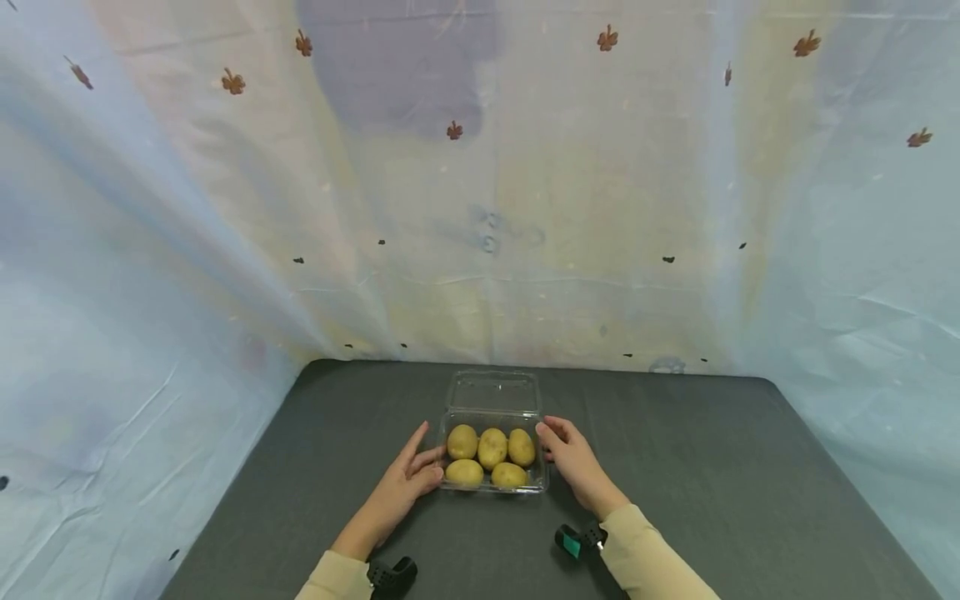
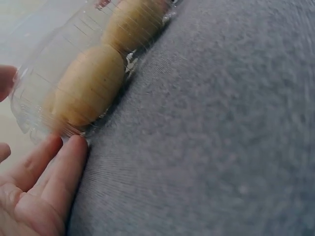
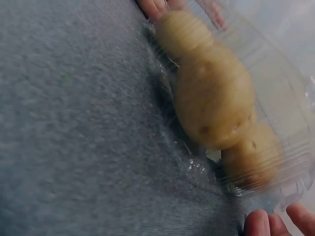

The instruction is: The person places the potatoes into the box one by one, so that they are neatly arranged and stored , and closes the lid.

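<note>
A clear plastic clamshell box (image 1: pixel 491 490) stands on the dark table with its lid (image 1: pixel 495 393) tipped back. Several yellow potatoes (image 1: pixel 492 448) lie inside it in two rows. My left hand (image 1: pixel 397 492) is at the box's left side, its straight fingertips touching the wall, as the left wrist view shows beside a potato (image 2: pixel 93 84). On the opposite side is my right hand (image 1: pixel 577 462), with the thumb by the rim and the fingers along the outer wall. In the right wrist view its fingertips (image 3: pixel 257 223) are close to the box's end, near the potatoes (image 3: pixel 214 96).
The dark grey table (image 1: pixel 675 467) spreads out around the box. Behind it and to the sides hangs a pale patterned sheet (image 1: pixel 525 208). Black straps with devices (image 1: pixel 393 577) are on both wrists, below beige sleeves (image 1: pixel 652 554).
</note>
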`<state>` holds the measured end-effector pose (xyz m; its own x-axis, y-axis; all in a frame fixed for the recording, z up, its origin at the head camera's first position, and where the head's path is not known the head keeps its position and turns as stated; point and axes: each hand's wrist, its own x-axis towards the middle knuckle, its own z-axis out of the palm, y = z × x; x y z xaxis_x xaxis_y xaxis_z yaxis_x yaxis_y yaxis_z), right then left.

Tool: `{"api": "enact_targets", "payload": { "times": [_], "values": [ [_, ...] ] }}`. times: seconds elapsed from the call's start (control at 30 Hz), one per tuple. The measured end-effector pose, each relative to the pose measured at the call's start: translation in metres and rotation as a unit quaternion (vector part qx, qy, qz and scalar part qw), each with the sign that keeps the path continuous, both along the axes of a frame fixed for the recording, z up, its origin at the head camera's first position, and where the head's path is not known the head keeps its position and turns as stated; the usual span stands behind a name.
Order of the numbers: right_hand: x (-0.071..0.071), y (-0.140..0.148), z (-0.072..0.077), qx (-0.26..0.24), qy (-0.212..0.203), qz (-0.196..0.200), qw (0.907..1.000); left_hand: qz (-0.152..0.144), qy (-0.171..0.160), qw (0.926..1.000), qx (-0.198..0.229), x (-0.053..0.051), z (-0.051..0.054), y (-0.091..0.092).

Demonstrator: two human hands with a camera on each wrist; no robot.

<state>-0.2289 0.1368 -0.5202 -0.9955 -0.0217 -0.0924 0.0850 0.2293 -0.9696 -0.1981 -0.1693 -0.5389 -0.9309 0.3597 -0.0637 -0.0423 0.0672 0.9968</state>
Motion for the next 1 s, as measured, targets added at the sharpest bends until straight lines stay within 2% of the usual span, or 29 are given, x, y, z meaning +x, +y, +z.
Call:
{"api": "enact_targets", "payload": {
  "times": [0.23,0.5,0.67,0.9,1.0],
  "values": [
    [-0.009,0.000,0.000,-0.010,-0.008,0.011,0.9999,0.011,-0.019,0.9998,0.001,-0.002,0.002,0.001],
    [-0.012,0.002,0.000,-0.008,-0.009,0.028,0.9995,0.042,0.024,0.9980,-0.042,-0.013,0.006,0.003],
    [-0.009,0.007,-0.004,-0.033,-0.004,0.040,0.9986,0.053,-0.001,0.9983,-0.023,-0.025,0.006,0.009],
    [-0.008,0.009,-0.011,-0.077,0.013,0.057,0.9953,0.026,-0.012,0.9993,-0.024,-0.042,0.006,0.010],
    [-0.009,0.008,-0.012,-0.082,0.017,0.061,0.9946,0.009,-0.014,0.9996,-0.024,-0.046,0.007,0.009]
  ]
}}
